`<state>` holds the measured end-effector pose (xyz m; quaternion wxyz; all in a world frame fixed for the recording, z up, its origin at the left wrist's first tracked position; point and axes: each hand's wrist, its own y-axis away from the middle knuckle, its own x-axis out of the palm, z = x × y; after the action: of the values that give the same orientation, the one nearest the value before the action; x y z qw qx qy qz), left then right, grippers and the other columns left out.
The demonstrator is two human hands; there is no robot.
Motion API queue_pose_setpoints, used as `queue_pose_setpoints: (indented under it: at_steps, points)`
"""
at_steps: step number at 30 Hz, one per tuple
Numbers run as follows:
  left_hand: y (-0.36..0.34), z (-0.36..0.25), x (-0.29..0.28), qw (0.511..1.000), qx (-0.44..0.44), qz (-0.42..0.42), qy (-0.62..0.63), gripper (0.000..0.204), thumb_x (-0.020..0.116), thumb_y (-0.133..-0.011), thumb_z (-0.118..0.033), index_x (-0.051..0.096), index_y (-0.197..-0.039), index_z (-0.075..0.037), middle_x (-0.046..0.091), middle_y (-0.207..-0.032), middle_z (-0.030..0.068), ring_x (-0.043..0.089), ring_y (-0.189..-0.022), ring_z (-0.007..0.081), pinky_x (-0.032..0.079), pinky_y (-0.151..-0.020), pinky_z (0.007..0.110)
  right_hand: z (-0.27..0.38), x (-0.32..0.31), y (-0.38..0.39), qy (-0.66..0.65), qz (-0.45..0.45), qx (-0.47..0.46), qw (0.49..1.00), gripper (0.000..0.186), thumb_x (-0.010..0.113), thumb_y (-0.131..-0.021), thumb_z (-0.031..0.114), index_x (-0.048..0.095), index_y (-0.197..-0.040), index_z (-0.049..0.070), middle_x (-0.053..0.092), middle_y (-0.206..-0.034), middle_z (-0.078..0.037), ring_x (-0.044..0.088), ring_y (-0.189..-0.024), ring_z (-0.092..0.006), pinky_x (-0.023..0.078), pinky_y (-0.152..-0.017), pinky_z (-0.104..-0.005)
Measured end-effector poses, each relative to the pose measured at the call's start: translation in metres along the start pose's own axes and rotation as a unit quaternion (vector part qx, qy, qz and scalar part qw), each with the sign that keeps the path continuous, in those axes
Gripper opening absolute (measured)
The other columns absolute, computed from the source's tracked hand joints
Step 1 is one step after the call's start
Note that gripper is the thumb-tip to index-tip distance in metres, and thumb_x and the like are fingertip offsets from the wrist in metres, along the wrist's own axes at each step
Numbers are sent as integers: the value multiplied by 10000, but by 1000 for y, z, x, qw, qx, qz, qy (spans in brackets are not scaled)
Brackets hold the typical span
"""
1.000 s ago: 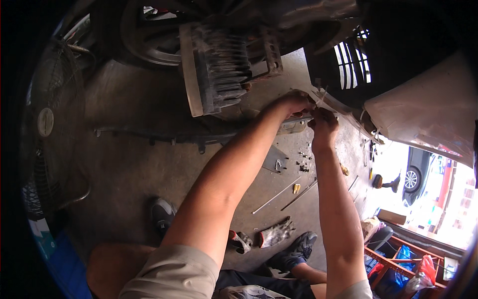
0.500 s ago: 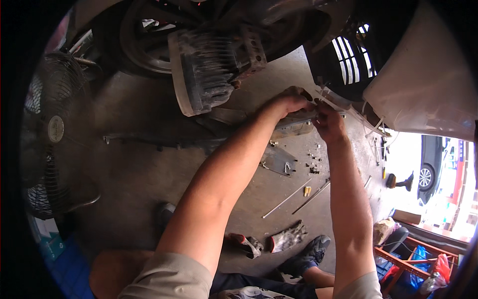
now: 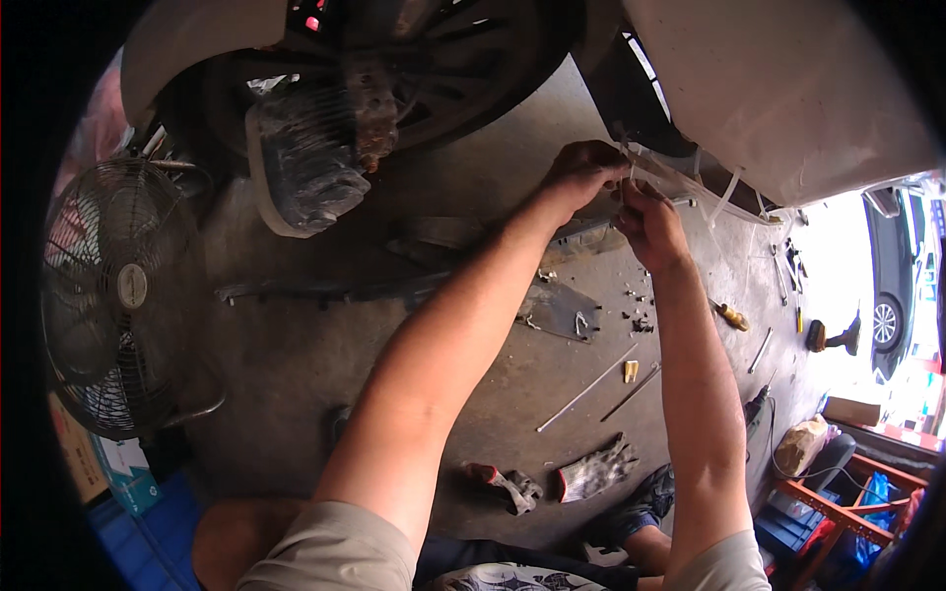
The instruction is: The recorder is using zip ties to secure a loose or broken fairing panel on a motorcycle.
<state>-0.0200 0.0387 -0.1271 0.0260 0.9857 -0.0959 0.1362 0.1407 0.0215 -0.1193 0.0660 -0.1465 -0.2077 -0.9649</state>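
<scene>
Both arms reach forward to the lower edge of a pale car body panel. My left hand is closed, its fingertips pinching at a thin white cable tie by the panel's edge strip. Just right of it and a little nearer, my right hand is closed on the same tie; its fingertips are partly hidden. Another white cable tie hangs farther right along the translucent edge strip.
A finned work lamp hangs before the car wheel. A fan stands left. On the floor lie a dark trim strip, small clips, a rod, gloves and a screwdriver. An orange rack stands right.
The view has shifted, so lamp and wheel sit farther left and more floor tools show at right. My hands remain together at the panel edge, with the white tie now showing more plainly between them.
</scene>
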Motion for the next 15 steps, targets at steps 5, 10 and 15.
queue_pose_setpoints:
  at_steps: [5, 10, 15]
  points:
    - [1, 5, -5, 999, -38, -3, 3, 166, 652, -858, -213, 636, -933, -67, 625, -818, -2, 527, -671, 63, 401, -556, 230, -3, -9, -2, 11, -26, -6, 1000, 143, 672, -843, 181, 597, -925, 91, 562, -810, 17, 485, -638, -80, 426, -636, -262]
    - [5, 5, -6, 999, -37, 1, 30, 147, 652, -861, -185, 619, -950, -73, 618, -830, -3, 528, -665, 71, 405, -556, 228, -4, -11, -1, 27, -41, -17, 999, 238, 692, -831, 202, 607, -984, 41, 586, -871, -8, 544, -710, -106, 456, -655, -267]
    - [6, 4, -10, 996, -49, -29, 68, 121, 637, -864, -170, 620, -922, -66, 627, -815, 4, 544, -668, 73, 436, -562, 231, -8, -4, 3, 15, -56, -22, 998, 258, 688, -838, 198, 590, -1017, 41, 597, -891, -16, 570, -767, -117, 471, -684, -285]
